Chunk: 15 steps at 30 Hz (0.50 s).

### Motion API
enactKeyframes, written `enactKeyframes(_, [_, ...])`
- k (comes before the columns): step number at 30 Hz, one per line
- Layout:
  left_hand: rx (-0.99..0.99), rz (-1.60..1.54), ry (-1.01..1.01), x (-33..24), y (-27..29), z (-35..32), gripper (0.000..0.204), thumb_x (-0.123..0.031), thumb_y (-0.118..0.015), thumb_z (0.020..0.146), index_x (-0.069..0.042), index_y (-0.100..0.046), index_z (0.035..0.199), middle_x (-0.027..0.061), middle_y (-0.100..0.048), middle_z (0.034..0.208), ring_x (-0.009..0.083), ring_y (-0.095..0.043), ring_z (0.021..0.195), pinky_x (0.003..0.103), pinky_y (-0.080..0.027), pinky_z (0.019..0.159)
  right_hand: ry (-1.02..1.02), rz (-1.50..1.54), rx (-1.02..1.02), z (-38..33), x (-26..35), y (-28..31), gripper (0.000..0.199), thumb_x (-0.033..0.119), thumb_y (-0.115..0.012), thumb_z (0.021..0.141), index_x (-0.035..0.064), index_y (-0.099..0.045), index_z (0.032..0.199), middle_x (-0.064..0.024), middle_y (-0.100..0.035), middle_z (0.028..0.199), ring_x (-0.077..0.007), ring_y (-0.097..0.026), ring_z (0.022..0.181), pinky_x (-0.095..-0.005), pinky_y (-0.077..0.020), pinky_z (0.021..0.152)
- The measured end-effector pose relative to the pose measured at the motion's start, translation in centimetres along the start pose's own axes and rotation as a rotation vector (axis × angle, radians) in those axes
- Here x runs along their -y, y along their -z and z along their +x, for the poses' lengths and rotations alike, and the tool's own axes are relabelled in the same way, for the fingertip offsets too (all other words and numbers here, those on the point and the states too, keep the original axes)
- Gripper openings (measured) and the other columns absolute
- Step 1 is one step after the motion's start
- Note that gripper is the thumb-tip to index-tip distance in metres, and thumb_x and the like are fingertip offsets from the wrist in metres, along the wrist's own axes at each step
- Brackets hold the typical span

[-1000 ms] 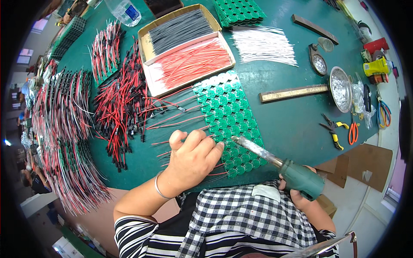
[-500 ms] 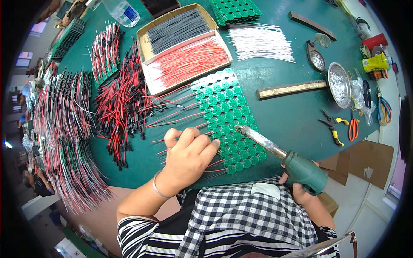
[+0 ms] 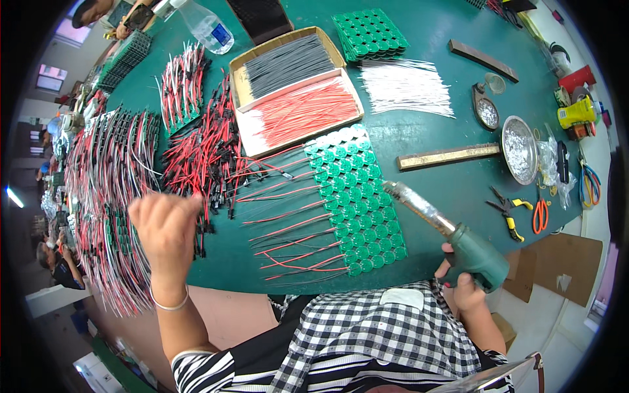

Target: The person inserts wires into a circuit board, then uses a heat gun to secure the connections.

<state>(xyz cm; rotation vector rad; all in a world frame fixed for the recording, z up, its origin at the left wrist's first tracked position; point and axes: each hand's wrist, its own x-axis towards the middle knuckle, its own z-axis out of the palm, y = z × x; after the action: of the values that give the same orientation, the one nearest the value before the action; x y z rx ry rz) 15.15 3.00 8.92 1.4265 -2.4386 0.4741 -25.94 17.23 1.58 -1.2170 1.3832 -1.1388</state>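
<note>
My right hand [image 3: 466,288] is wrapped round the handle of a green soldering gun [image 3: 481,259], whose metal barrel points up and left. The gun's tip stands just right of a sheet of round green circuit boards [image 3: 359,203], apart from it. Several thin red and black wires [image 3: 295,226] stretch leftward from the sheet's left edge. My left hand [image 3: 165,226], slightly blurred, is raised with curled fingers beside a heap of red and black wires with black connectors [image 3: 200,157]. Whatever may be between those fingers is hidden.
Beyond the sheet, a box [image 3: 242,141] holds black and red wires. White wires [image 3: 406,85] and stacked green boards [image 3: 370,36] lie further back. On the right are a metal dish [image 3: 519,150], pliers [image 3: 508,208] and scissors [image 3: 540,216]. Finished-looking wire bundles [image 3: 108,203] hang over the left edge.
My left hand has left the circuit-board sheet and moved left toward the wire heap, uncovering the wires at the sheet's lower edge. The soldering gun has shifted slightly right. The whole view has shifted a little.
</note>
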Motion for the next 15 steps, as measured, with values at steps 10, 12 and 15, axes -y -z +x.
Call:
enactKeyframes(10, [-0.187,-0.347,-0.132,-4.4,-12.1,15.8,0.006,-0.010,-0.068,0.075,-0.009,-0.068,0.081,0.0062,-0.060,0.078,0.0265,-0.056,0.079,0.037,-0.045,0.070,0.139,0.081,-0.222,0.9,-0.1,0.7,0.066,0.049,-0.055,0.090,-0.0055,-0.047,0.125,-0.0147,-0.061,0.114,-0.0166,-0.061,0.065,-0.0257,-0.0483,0.055])
enactKeyframes(12, [-0.069,-0.370,-0.092,-4.2,-15.1,15.8,0.005,-0.012,-0.066,0.077,-0.009,-0.069,0.081,0.0080,-0.060,0.078,0.0277,-0.058,0.082,0.038,-0.047,0.071,0.144,0.086,-0.222,0.9,0.0,1.0,0.064,0.048,-0.055,0.091,-0.0055,-0.046,0.126,-0.0154,-0.060,0.114,-0.0172,-0.061,0.065,-0.0263,-0.0487,0.056])
enactKeyframes(15, [0.140,-0.462,-0.026,-5.4,-16.1,15.8,0.010,-0.017,-0.065,0.079,-0.009,-0.069,0.081,0.0089,-0.061,0.082,0.0291,-0.058,0.086,0.041,-0.048,0.076,0.177,0.071,-0.281,1.2,0.0,1.9,0.061,0.044,-0.053,0.093,-0.0064,-0.043,0.126,-0.0174,-0.059,0.113,-0.0179,-0.060,0.064,-0.0273,-0.0489,0.055])
